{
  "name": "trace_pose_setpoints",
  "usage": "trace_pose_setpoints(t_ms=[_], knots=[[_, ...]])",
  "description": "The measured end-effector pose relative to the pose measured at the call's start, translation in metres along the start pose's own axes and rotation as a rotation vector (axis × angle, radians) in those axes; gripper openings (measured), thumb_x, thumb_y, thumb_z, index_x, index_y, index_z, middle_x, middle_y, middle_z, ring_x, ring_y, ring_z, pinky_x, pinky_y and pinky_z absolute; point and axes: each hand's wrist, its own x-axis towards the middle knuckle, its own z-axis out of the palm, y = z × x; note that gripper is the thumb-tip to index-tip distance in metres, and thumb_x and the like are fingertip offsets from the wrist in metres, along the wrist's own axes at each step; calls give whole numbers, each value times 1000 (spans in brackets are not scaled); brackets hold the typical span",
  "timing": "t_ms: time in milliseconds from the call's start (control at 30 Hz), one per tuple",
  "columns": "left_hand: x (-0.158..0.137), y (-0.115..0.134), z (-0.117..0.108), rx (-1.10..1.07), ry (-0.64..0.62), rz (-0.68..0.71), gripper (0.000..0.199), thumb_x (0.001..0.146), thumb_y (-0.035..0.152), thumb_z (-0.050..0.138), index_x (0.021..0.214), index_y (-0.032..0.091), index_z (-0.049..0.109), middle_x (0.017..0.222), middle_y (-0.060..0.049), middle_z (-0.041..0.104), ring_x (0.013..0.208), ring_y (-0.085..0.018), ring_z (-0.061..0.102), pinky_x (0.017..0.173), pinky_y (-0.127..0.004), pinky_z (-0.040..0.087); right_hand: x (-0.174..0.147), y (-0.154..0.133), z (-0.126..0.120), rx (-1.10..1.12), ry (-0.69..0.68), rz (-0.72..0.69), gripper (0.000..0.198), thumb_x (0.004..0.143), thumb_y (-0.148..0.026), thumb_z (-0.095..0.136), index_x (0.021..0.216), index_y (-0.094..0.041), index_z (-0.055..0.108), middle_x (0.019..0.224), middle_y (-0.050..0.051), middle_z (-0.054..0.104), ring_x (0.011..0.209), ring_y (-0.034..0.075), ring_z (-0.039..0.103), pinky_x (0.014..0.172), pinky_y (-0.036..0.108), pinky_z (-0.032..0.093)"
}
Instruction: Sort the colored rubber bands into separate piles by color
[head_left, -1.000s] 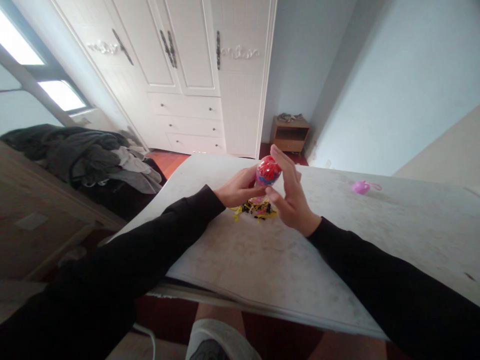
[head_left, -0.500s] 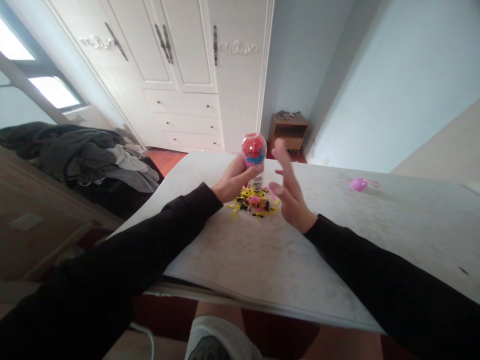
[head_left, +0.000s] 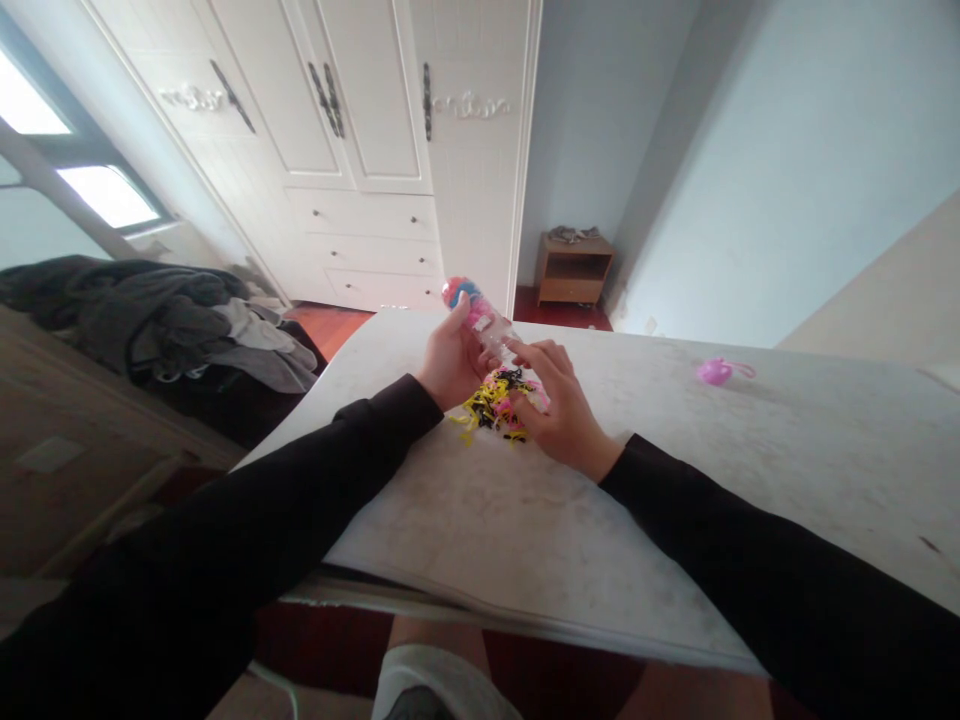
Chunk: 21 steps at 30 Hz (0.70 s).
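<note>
My left hand [head_left: 455, 352] is wrapped round a clear plastic bottle [head_left: 484, 318], which shows red, blue and pink contents. The bottle leans, its colored rounded end up and to the left, its clear end low toward my right hand. Below that end lies a pile of small elastic bands [head_left: 491, 402] in yellow, black and pink. My right hand [head_left: 564, 408] reaches over the pile's right side, thumb and index finger apart. Its thumb tip is at the bands and its index finger close to the bottle's low end; whether it touches the bottle is unclear.
A pink round object with a loop [head_left: 715, 372] lies toward the right on the white tabletop [head_left: 480, 530]. The table's near edge runs above my legs. Clothes [head_left: 187, 315] are heaped at the left. Beyond stand a white wardrobe [head_left: 375, 240] and a small wooden cabinet [head_left: 574, 270].
The bottle has gone from nearly upright to tilted, its colored end swinging left. My right hand has come down and left, from raised beside the bottle to the pile of bands.
</note>
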Motion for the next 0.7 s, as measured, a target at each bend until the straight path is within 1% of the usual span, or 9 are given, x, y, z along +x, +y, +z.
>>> trace_pose_setpoints(t_ms=[100,167,233,300,400,467,567,633,700], knots=[[-7,-8,2,61,-104,-40,41,105,55,52,106,18,70,59,2,57,40,-8,40,40,-23,33,-1,-3,5,-61,-72,54,67,88,-19,58,155,-26,52,107,9,67,101,31,58,97,55,51],[-11,-14,4,129,-191,-64,39,106,51,52,107,16,69,57,2,55,39,-9,37,41,-25,30,-1,-3,8,-30,-107,102,78,85,-16,59,161,-28,43,107,9,71,100,31,61,96,53,52],[-15,-17,5,180,-235,-58,36,105,49,55,107,16,68,60,1,59,41,-10,38,42,-27,29,-2,0,9,20,-117,132,82,84,-14,60,163,-28,40,108,8,74,100,30,64,95,51,55],[-15,-16,6,190,-227,-41,37,104,51,57,102,15,67,64,-1,62,43,-9,38,44,-28,29,-3,3,10,39,-111,128,80,84,-15,60,161,-27,43,114,10,73,105,31,65,98,51,56],[-12,-8,4,168,-177,-29,49,106,58,52,88,14,66,58,0,55,44,-8,35,45,-27,29,-4,5,10,79,-127,91,77,83,-14,59,158,-27,48,125,12,70,111,30,66,99,49,58],[-7,-3,2,131,-138,21,54,107,60,49,81,15,63,54,1,50,43,-8,33,44,-26,29,-5,3,9,122,-144,94,79,83,-12,57,160,-29,45,125,10,69,108,27,67,95,46,60],[-4,-2,-2,109,-157,41,51,107,59,50,79,17,60,57,2,53,42,-7,34,43,-24,32,-3,1,8,112,-127,123,89,83,-11,58,166,-33,36,127,10,68,104,26,68,94,47,60],[-5,-6,-2,141,-229,-35,45,105,57,55,84,18,61,59,2,57,41,-8,39,41,-24,34,-2,0,7,77,-97,112,95,83,-10,58,169,-36,28,138,10,65,115,30,65,103,52,57],[-8,-11,-1,165,-276,-77,38,101,55,63,91,18,62,61,3,60,40,-8,43,41,-23,36,-1,2,8,36,-67,61,97,83,-9,57,170,-36,25,150,10,59,133,33,57,114,57,50]])
